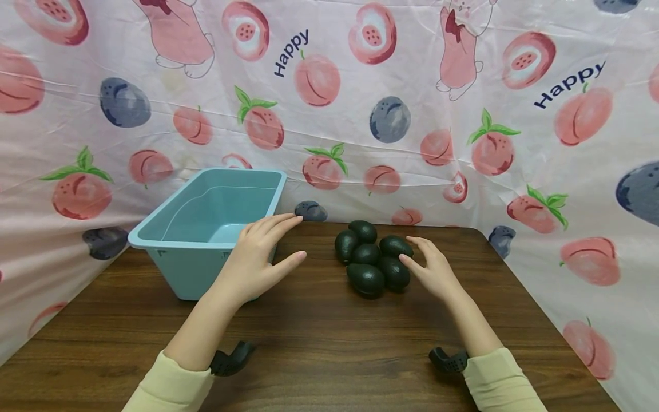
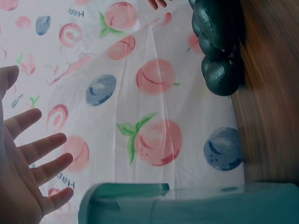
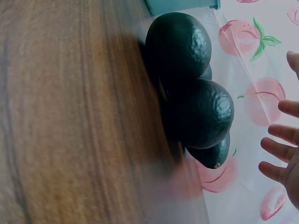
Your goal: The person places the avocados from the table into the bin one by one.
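Several dark green avocados (image 1: 366,280) lie bunched together on the wooden table, right of the middle in the head view. My right hand (image 1: 432,268) hovers at the right side of the bunch, fingers spread and thumb toward the avocados, holding nothing. In the right wrist view its fingers are apart from the avocados (image 3: 201,114). My left hand (image 1: 259,257) is in the air in front of the right side of a light blue plastic tub (image 1: 185,263), fingers extended and palm bare in the left wrist view. The tub's inside shows no contents.
The brown wooden table (image 1: 329,355) runs back to a hanging cloth (image 1: 329,126) printed with peaches and blueberries, which also covers the right side. A black curved wrist mount (image 1: 231,359) sticks out at the left wrist, another mount (image 1: 448,360) at the right.
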### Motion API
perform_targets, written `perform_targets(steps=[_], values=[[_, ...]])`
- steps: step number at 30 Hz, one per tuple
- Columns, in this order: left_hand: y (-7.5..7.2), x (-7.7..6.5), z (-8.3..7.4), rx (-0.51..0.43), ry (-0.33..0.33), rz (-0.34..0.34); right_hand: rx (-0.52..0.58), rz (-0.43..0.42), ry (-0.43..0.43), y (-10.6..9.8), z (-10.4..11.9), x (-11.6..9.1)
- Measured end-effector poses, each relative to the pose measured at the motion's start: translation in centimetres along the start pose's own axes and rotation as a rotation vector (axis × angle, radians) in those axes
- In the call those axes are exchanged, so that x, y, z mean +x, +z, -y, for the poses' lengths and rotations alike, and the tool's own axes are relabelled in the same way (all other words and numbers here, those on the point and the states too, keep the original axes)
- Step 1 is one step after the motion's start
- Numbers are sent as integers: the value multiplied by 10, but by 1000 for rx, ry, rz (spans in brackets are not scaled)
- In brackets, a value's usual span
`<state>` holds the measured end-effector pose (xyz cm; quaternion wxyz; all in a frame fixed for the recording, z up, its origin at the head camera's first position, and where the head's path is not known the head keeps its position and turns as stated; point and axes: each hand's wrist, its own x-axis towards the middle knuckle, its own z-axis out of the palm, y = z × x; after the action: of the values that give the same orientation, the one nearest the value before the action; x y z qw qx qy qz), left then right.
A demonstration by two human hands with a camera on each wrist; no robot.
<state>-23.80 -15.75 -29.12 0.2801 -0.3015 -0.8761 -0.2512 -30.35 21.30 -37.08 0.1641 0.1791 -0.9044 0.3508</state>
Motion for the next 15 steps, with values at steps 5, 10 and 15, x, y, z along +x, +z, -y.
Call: perform_targets(steps=[5,10,15], values=[[-3,-9,8,6,9,-57,13,6,1,4,-4,-1],[-7,-16,16,15,17,-107,18,5,-10,6,-7,-1],[-14,-22,24,25,30,-146,18,13,0,9,-11,-1]])
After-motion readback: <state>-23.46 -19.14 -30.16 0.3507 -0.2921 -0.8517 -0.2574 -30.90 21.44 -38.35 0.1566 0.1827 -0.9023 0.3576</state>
